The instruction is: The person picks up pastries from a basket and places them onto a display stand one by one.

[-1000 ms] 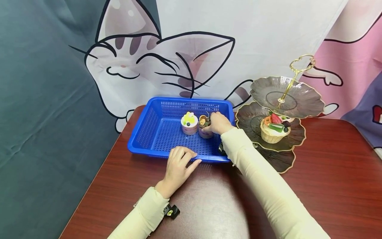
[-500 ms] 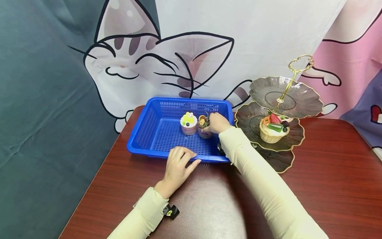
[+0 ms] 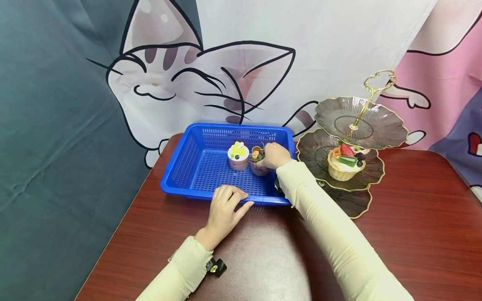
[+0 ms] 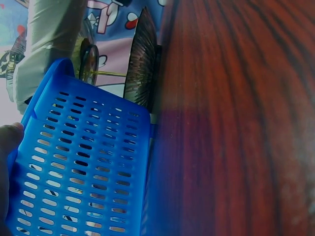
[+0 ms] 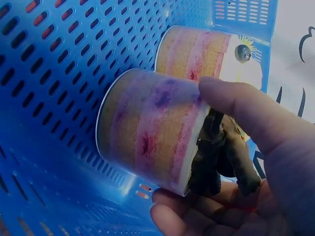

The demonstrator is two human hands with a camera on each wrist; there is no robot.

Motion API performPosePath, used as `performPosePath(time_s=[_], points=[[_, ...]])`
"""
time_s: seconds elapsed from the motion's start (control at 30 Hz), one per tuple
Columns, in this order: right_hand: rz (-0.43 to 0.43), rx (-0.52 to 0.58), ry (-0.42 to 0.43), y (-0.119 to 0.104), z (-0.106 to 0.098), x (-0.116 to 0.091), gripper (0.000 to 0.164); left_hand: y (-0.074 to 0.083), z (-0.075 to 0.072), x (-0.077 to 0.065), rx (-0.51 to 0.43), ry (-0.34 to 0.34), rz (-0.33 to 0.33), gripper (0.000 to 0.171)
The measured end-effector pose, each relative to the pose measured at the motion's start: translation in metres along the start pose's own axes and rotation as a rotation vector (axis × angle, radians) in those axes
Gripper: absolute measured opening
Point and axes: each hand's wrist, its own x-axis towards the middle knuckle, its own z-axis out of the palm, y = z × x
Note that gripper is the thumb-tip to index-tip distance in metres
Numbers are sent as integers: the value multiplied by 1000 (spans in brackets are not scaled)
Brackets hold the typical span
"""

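Plain cream long sleeves (image 3: pixel 335 225) are worn, creased near the ends, where small black wrist cameras (image 3: pixel 216 266) are mounted

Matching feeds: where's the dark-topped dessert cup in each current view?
Head: dark-topped cup near centre, held in the right hand.
Left wrist: cup not distinguishable; blue basket at lower left.
Right wrist: dark-topped cup large, just left of centre, topping toward the right.
Shared landmark: the blue basket, in all three views.

brown-topped cup (image 3: pixel 259 170) partly behind right hand (image 3: pixel 277 155)
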Motion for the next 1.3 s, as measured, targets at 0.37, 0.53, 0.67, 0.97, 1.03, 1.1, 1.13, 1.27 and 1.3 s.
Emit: performPosePath(time_s=[0.37,0.53,0.67,0.97,1.03,1.1,1.13,1.27,1.3], points=[[37,14,27,-2,-1,-2,62,0,-1,-1,4,-1,1,27],[45,23,54,-5,-3,-5,71,-1,-2,0,5,-2,5,25],[43,37,71,-6,-3,-7,72,-1,-1,0,3,1,6,23],[28,85,99,-4,-8,-12,72,1,4,-2,-1,11,7,28],[25,84,106,-4,-9,-13,70,1,4,-2,-5,7,3,28],[26,77,116,-4,-10,-14,69,1,3,-2,-6,7,3,27],[26,76,120,-4,-10,-15,68,1,3,-2,-6,6,2,27],[20,64,126,-7,-12,-19,69,0,2,-2,-1,10,9,27],[16,62,127,-7,-12,-20,70,0,2,-2,1,11,10,27]])
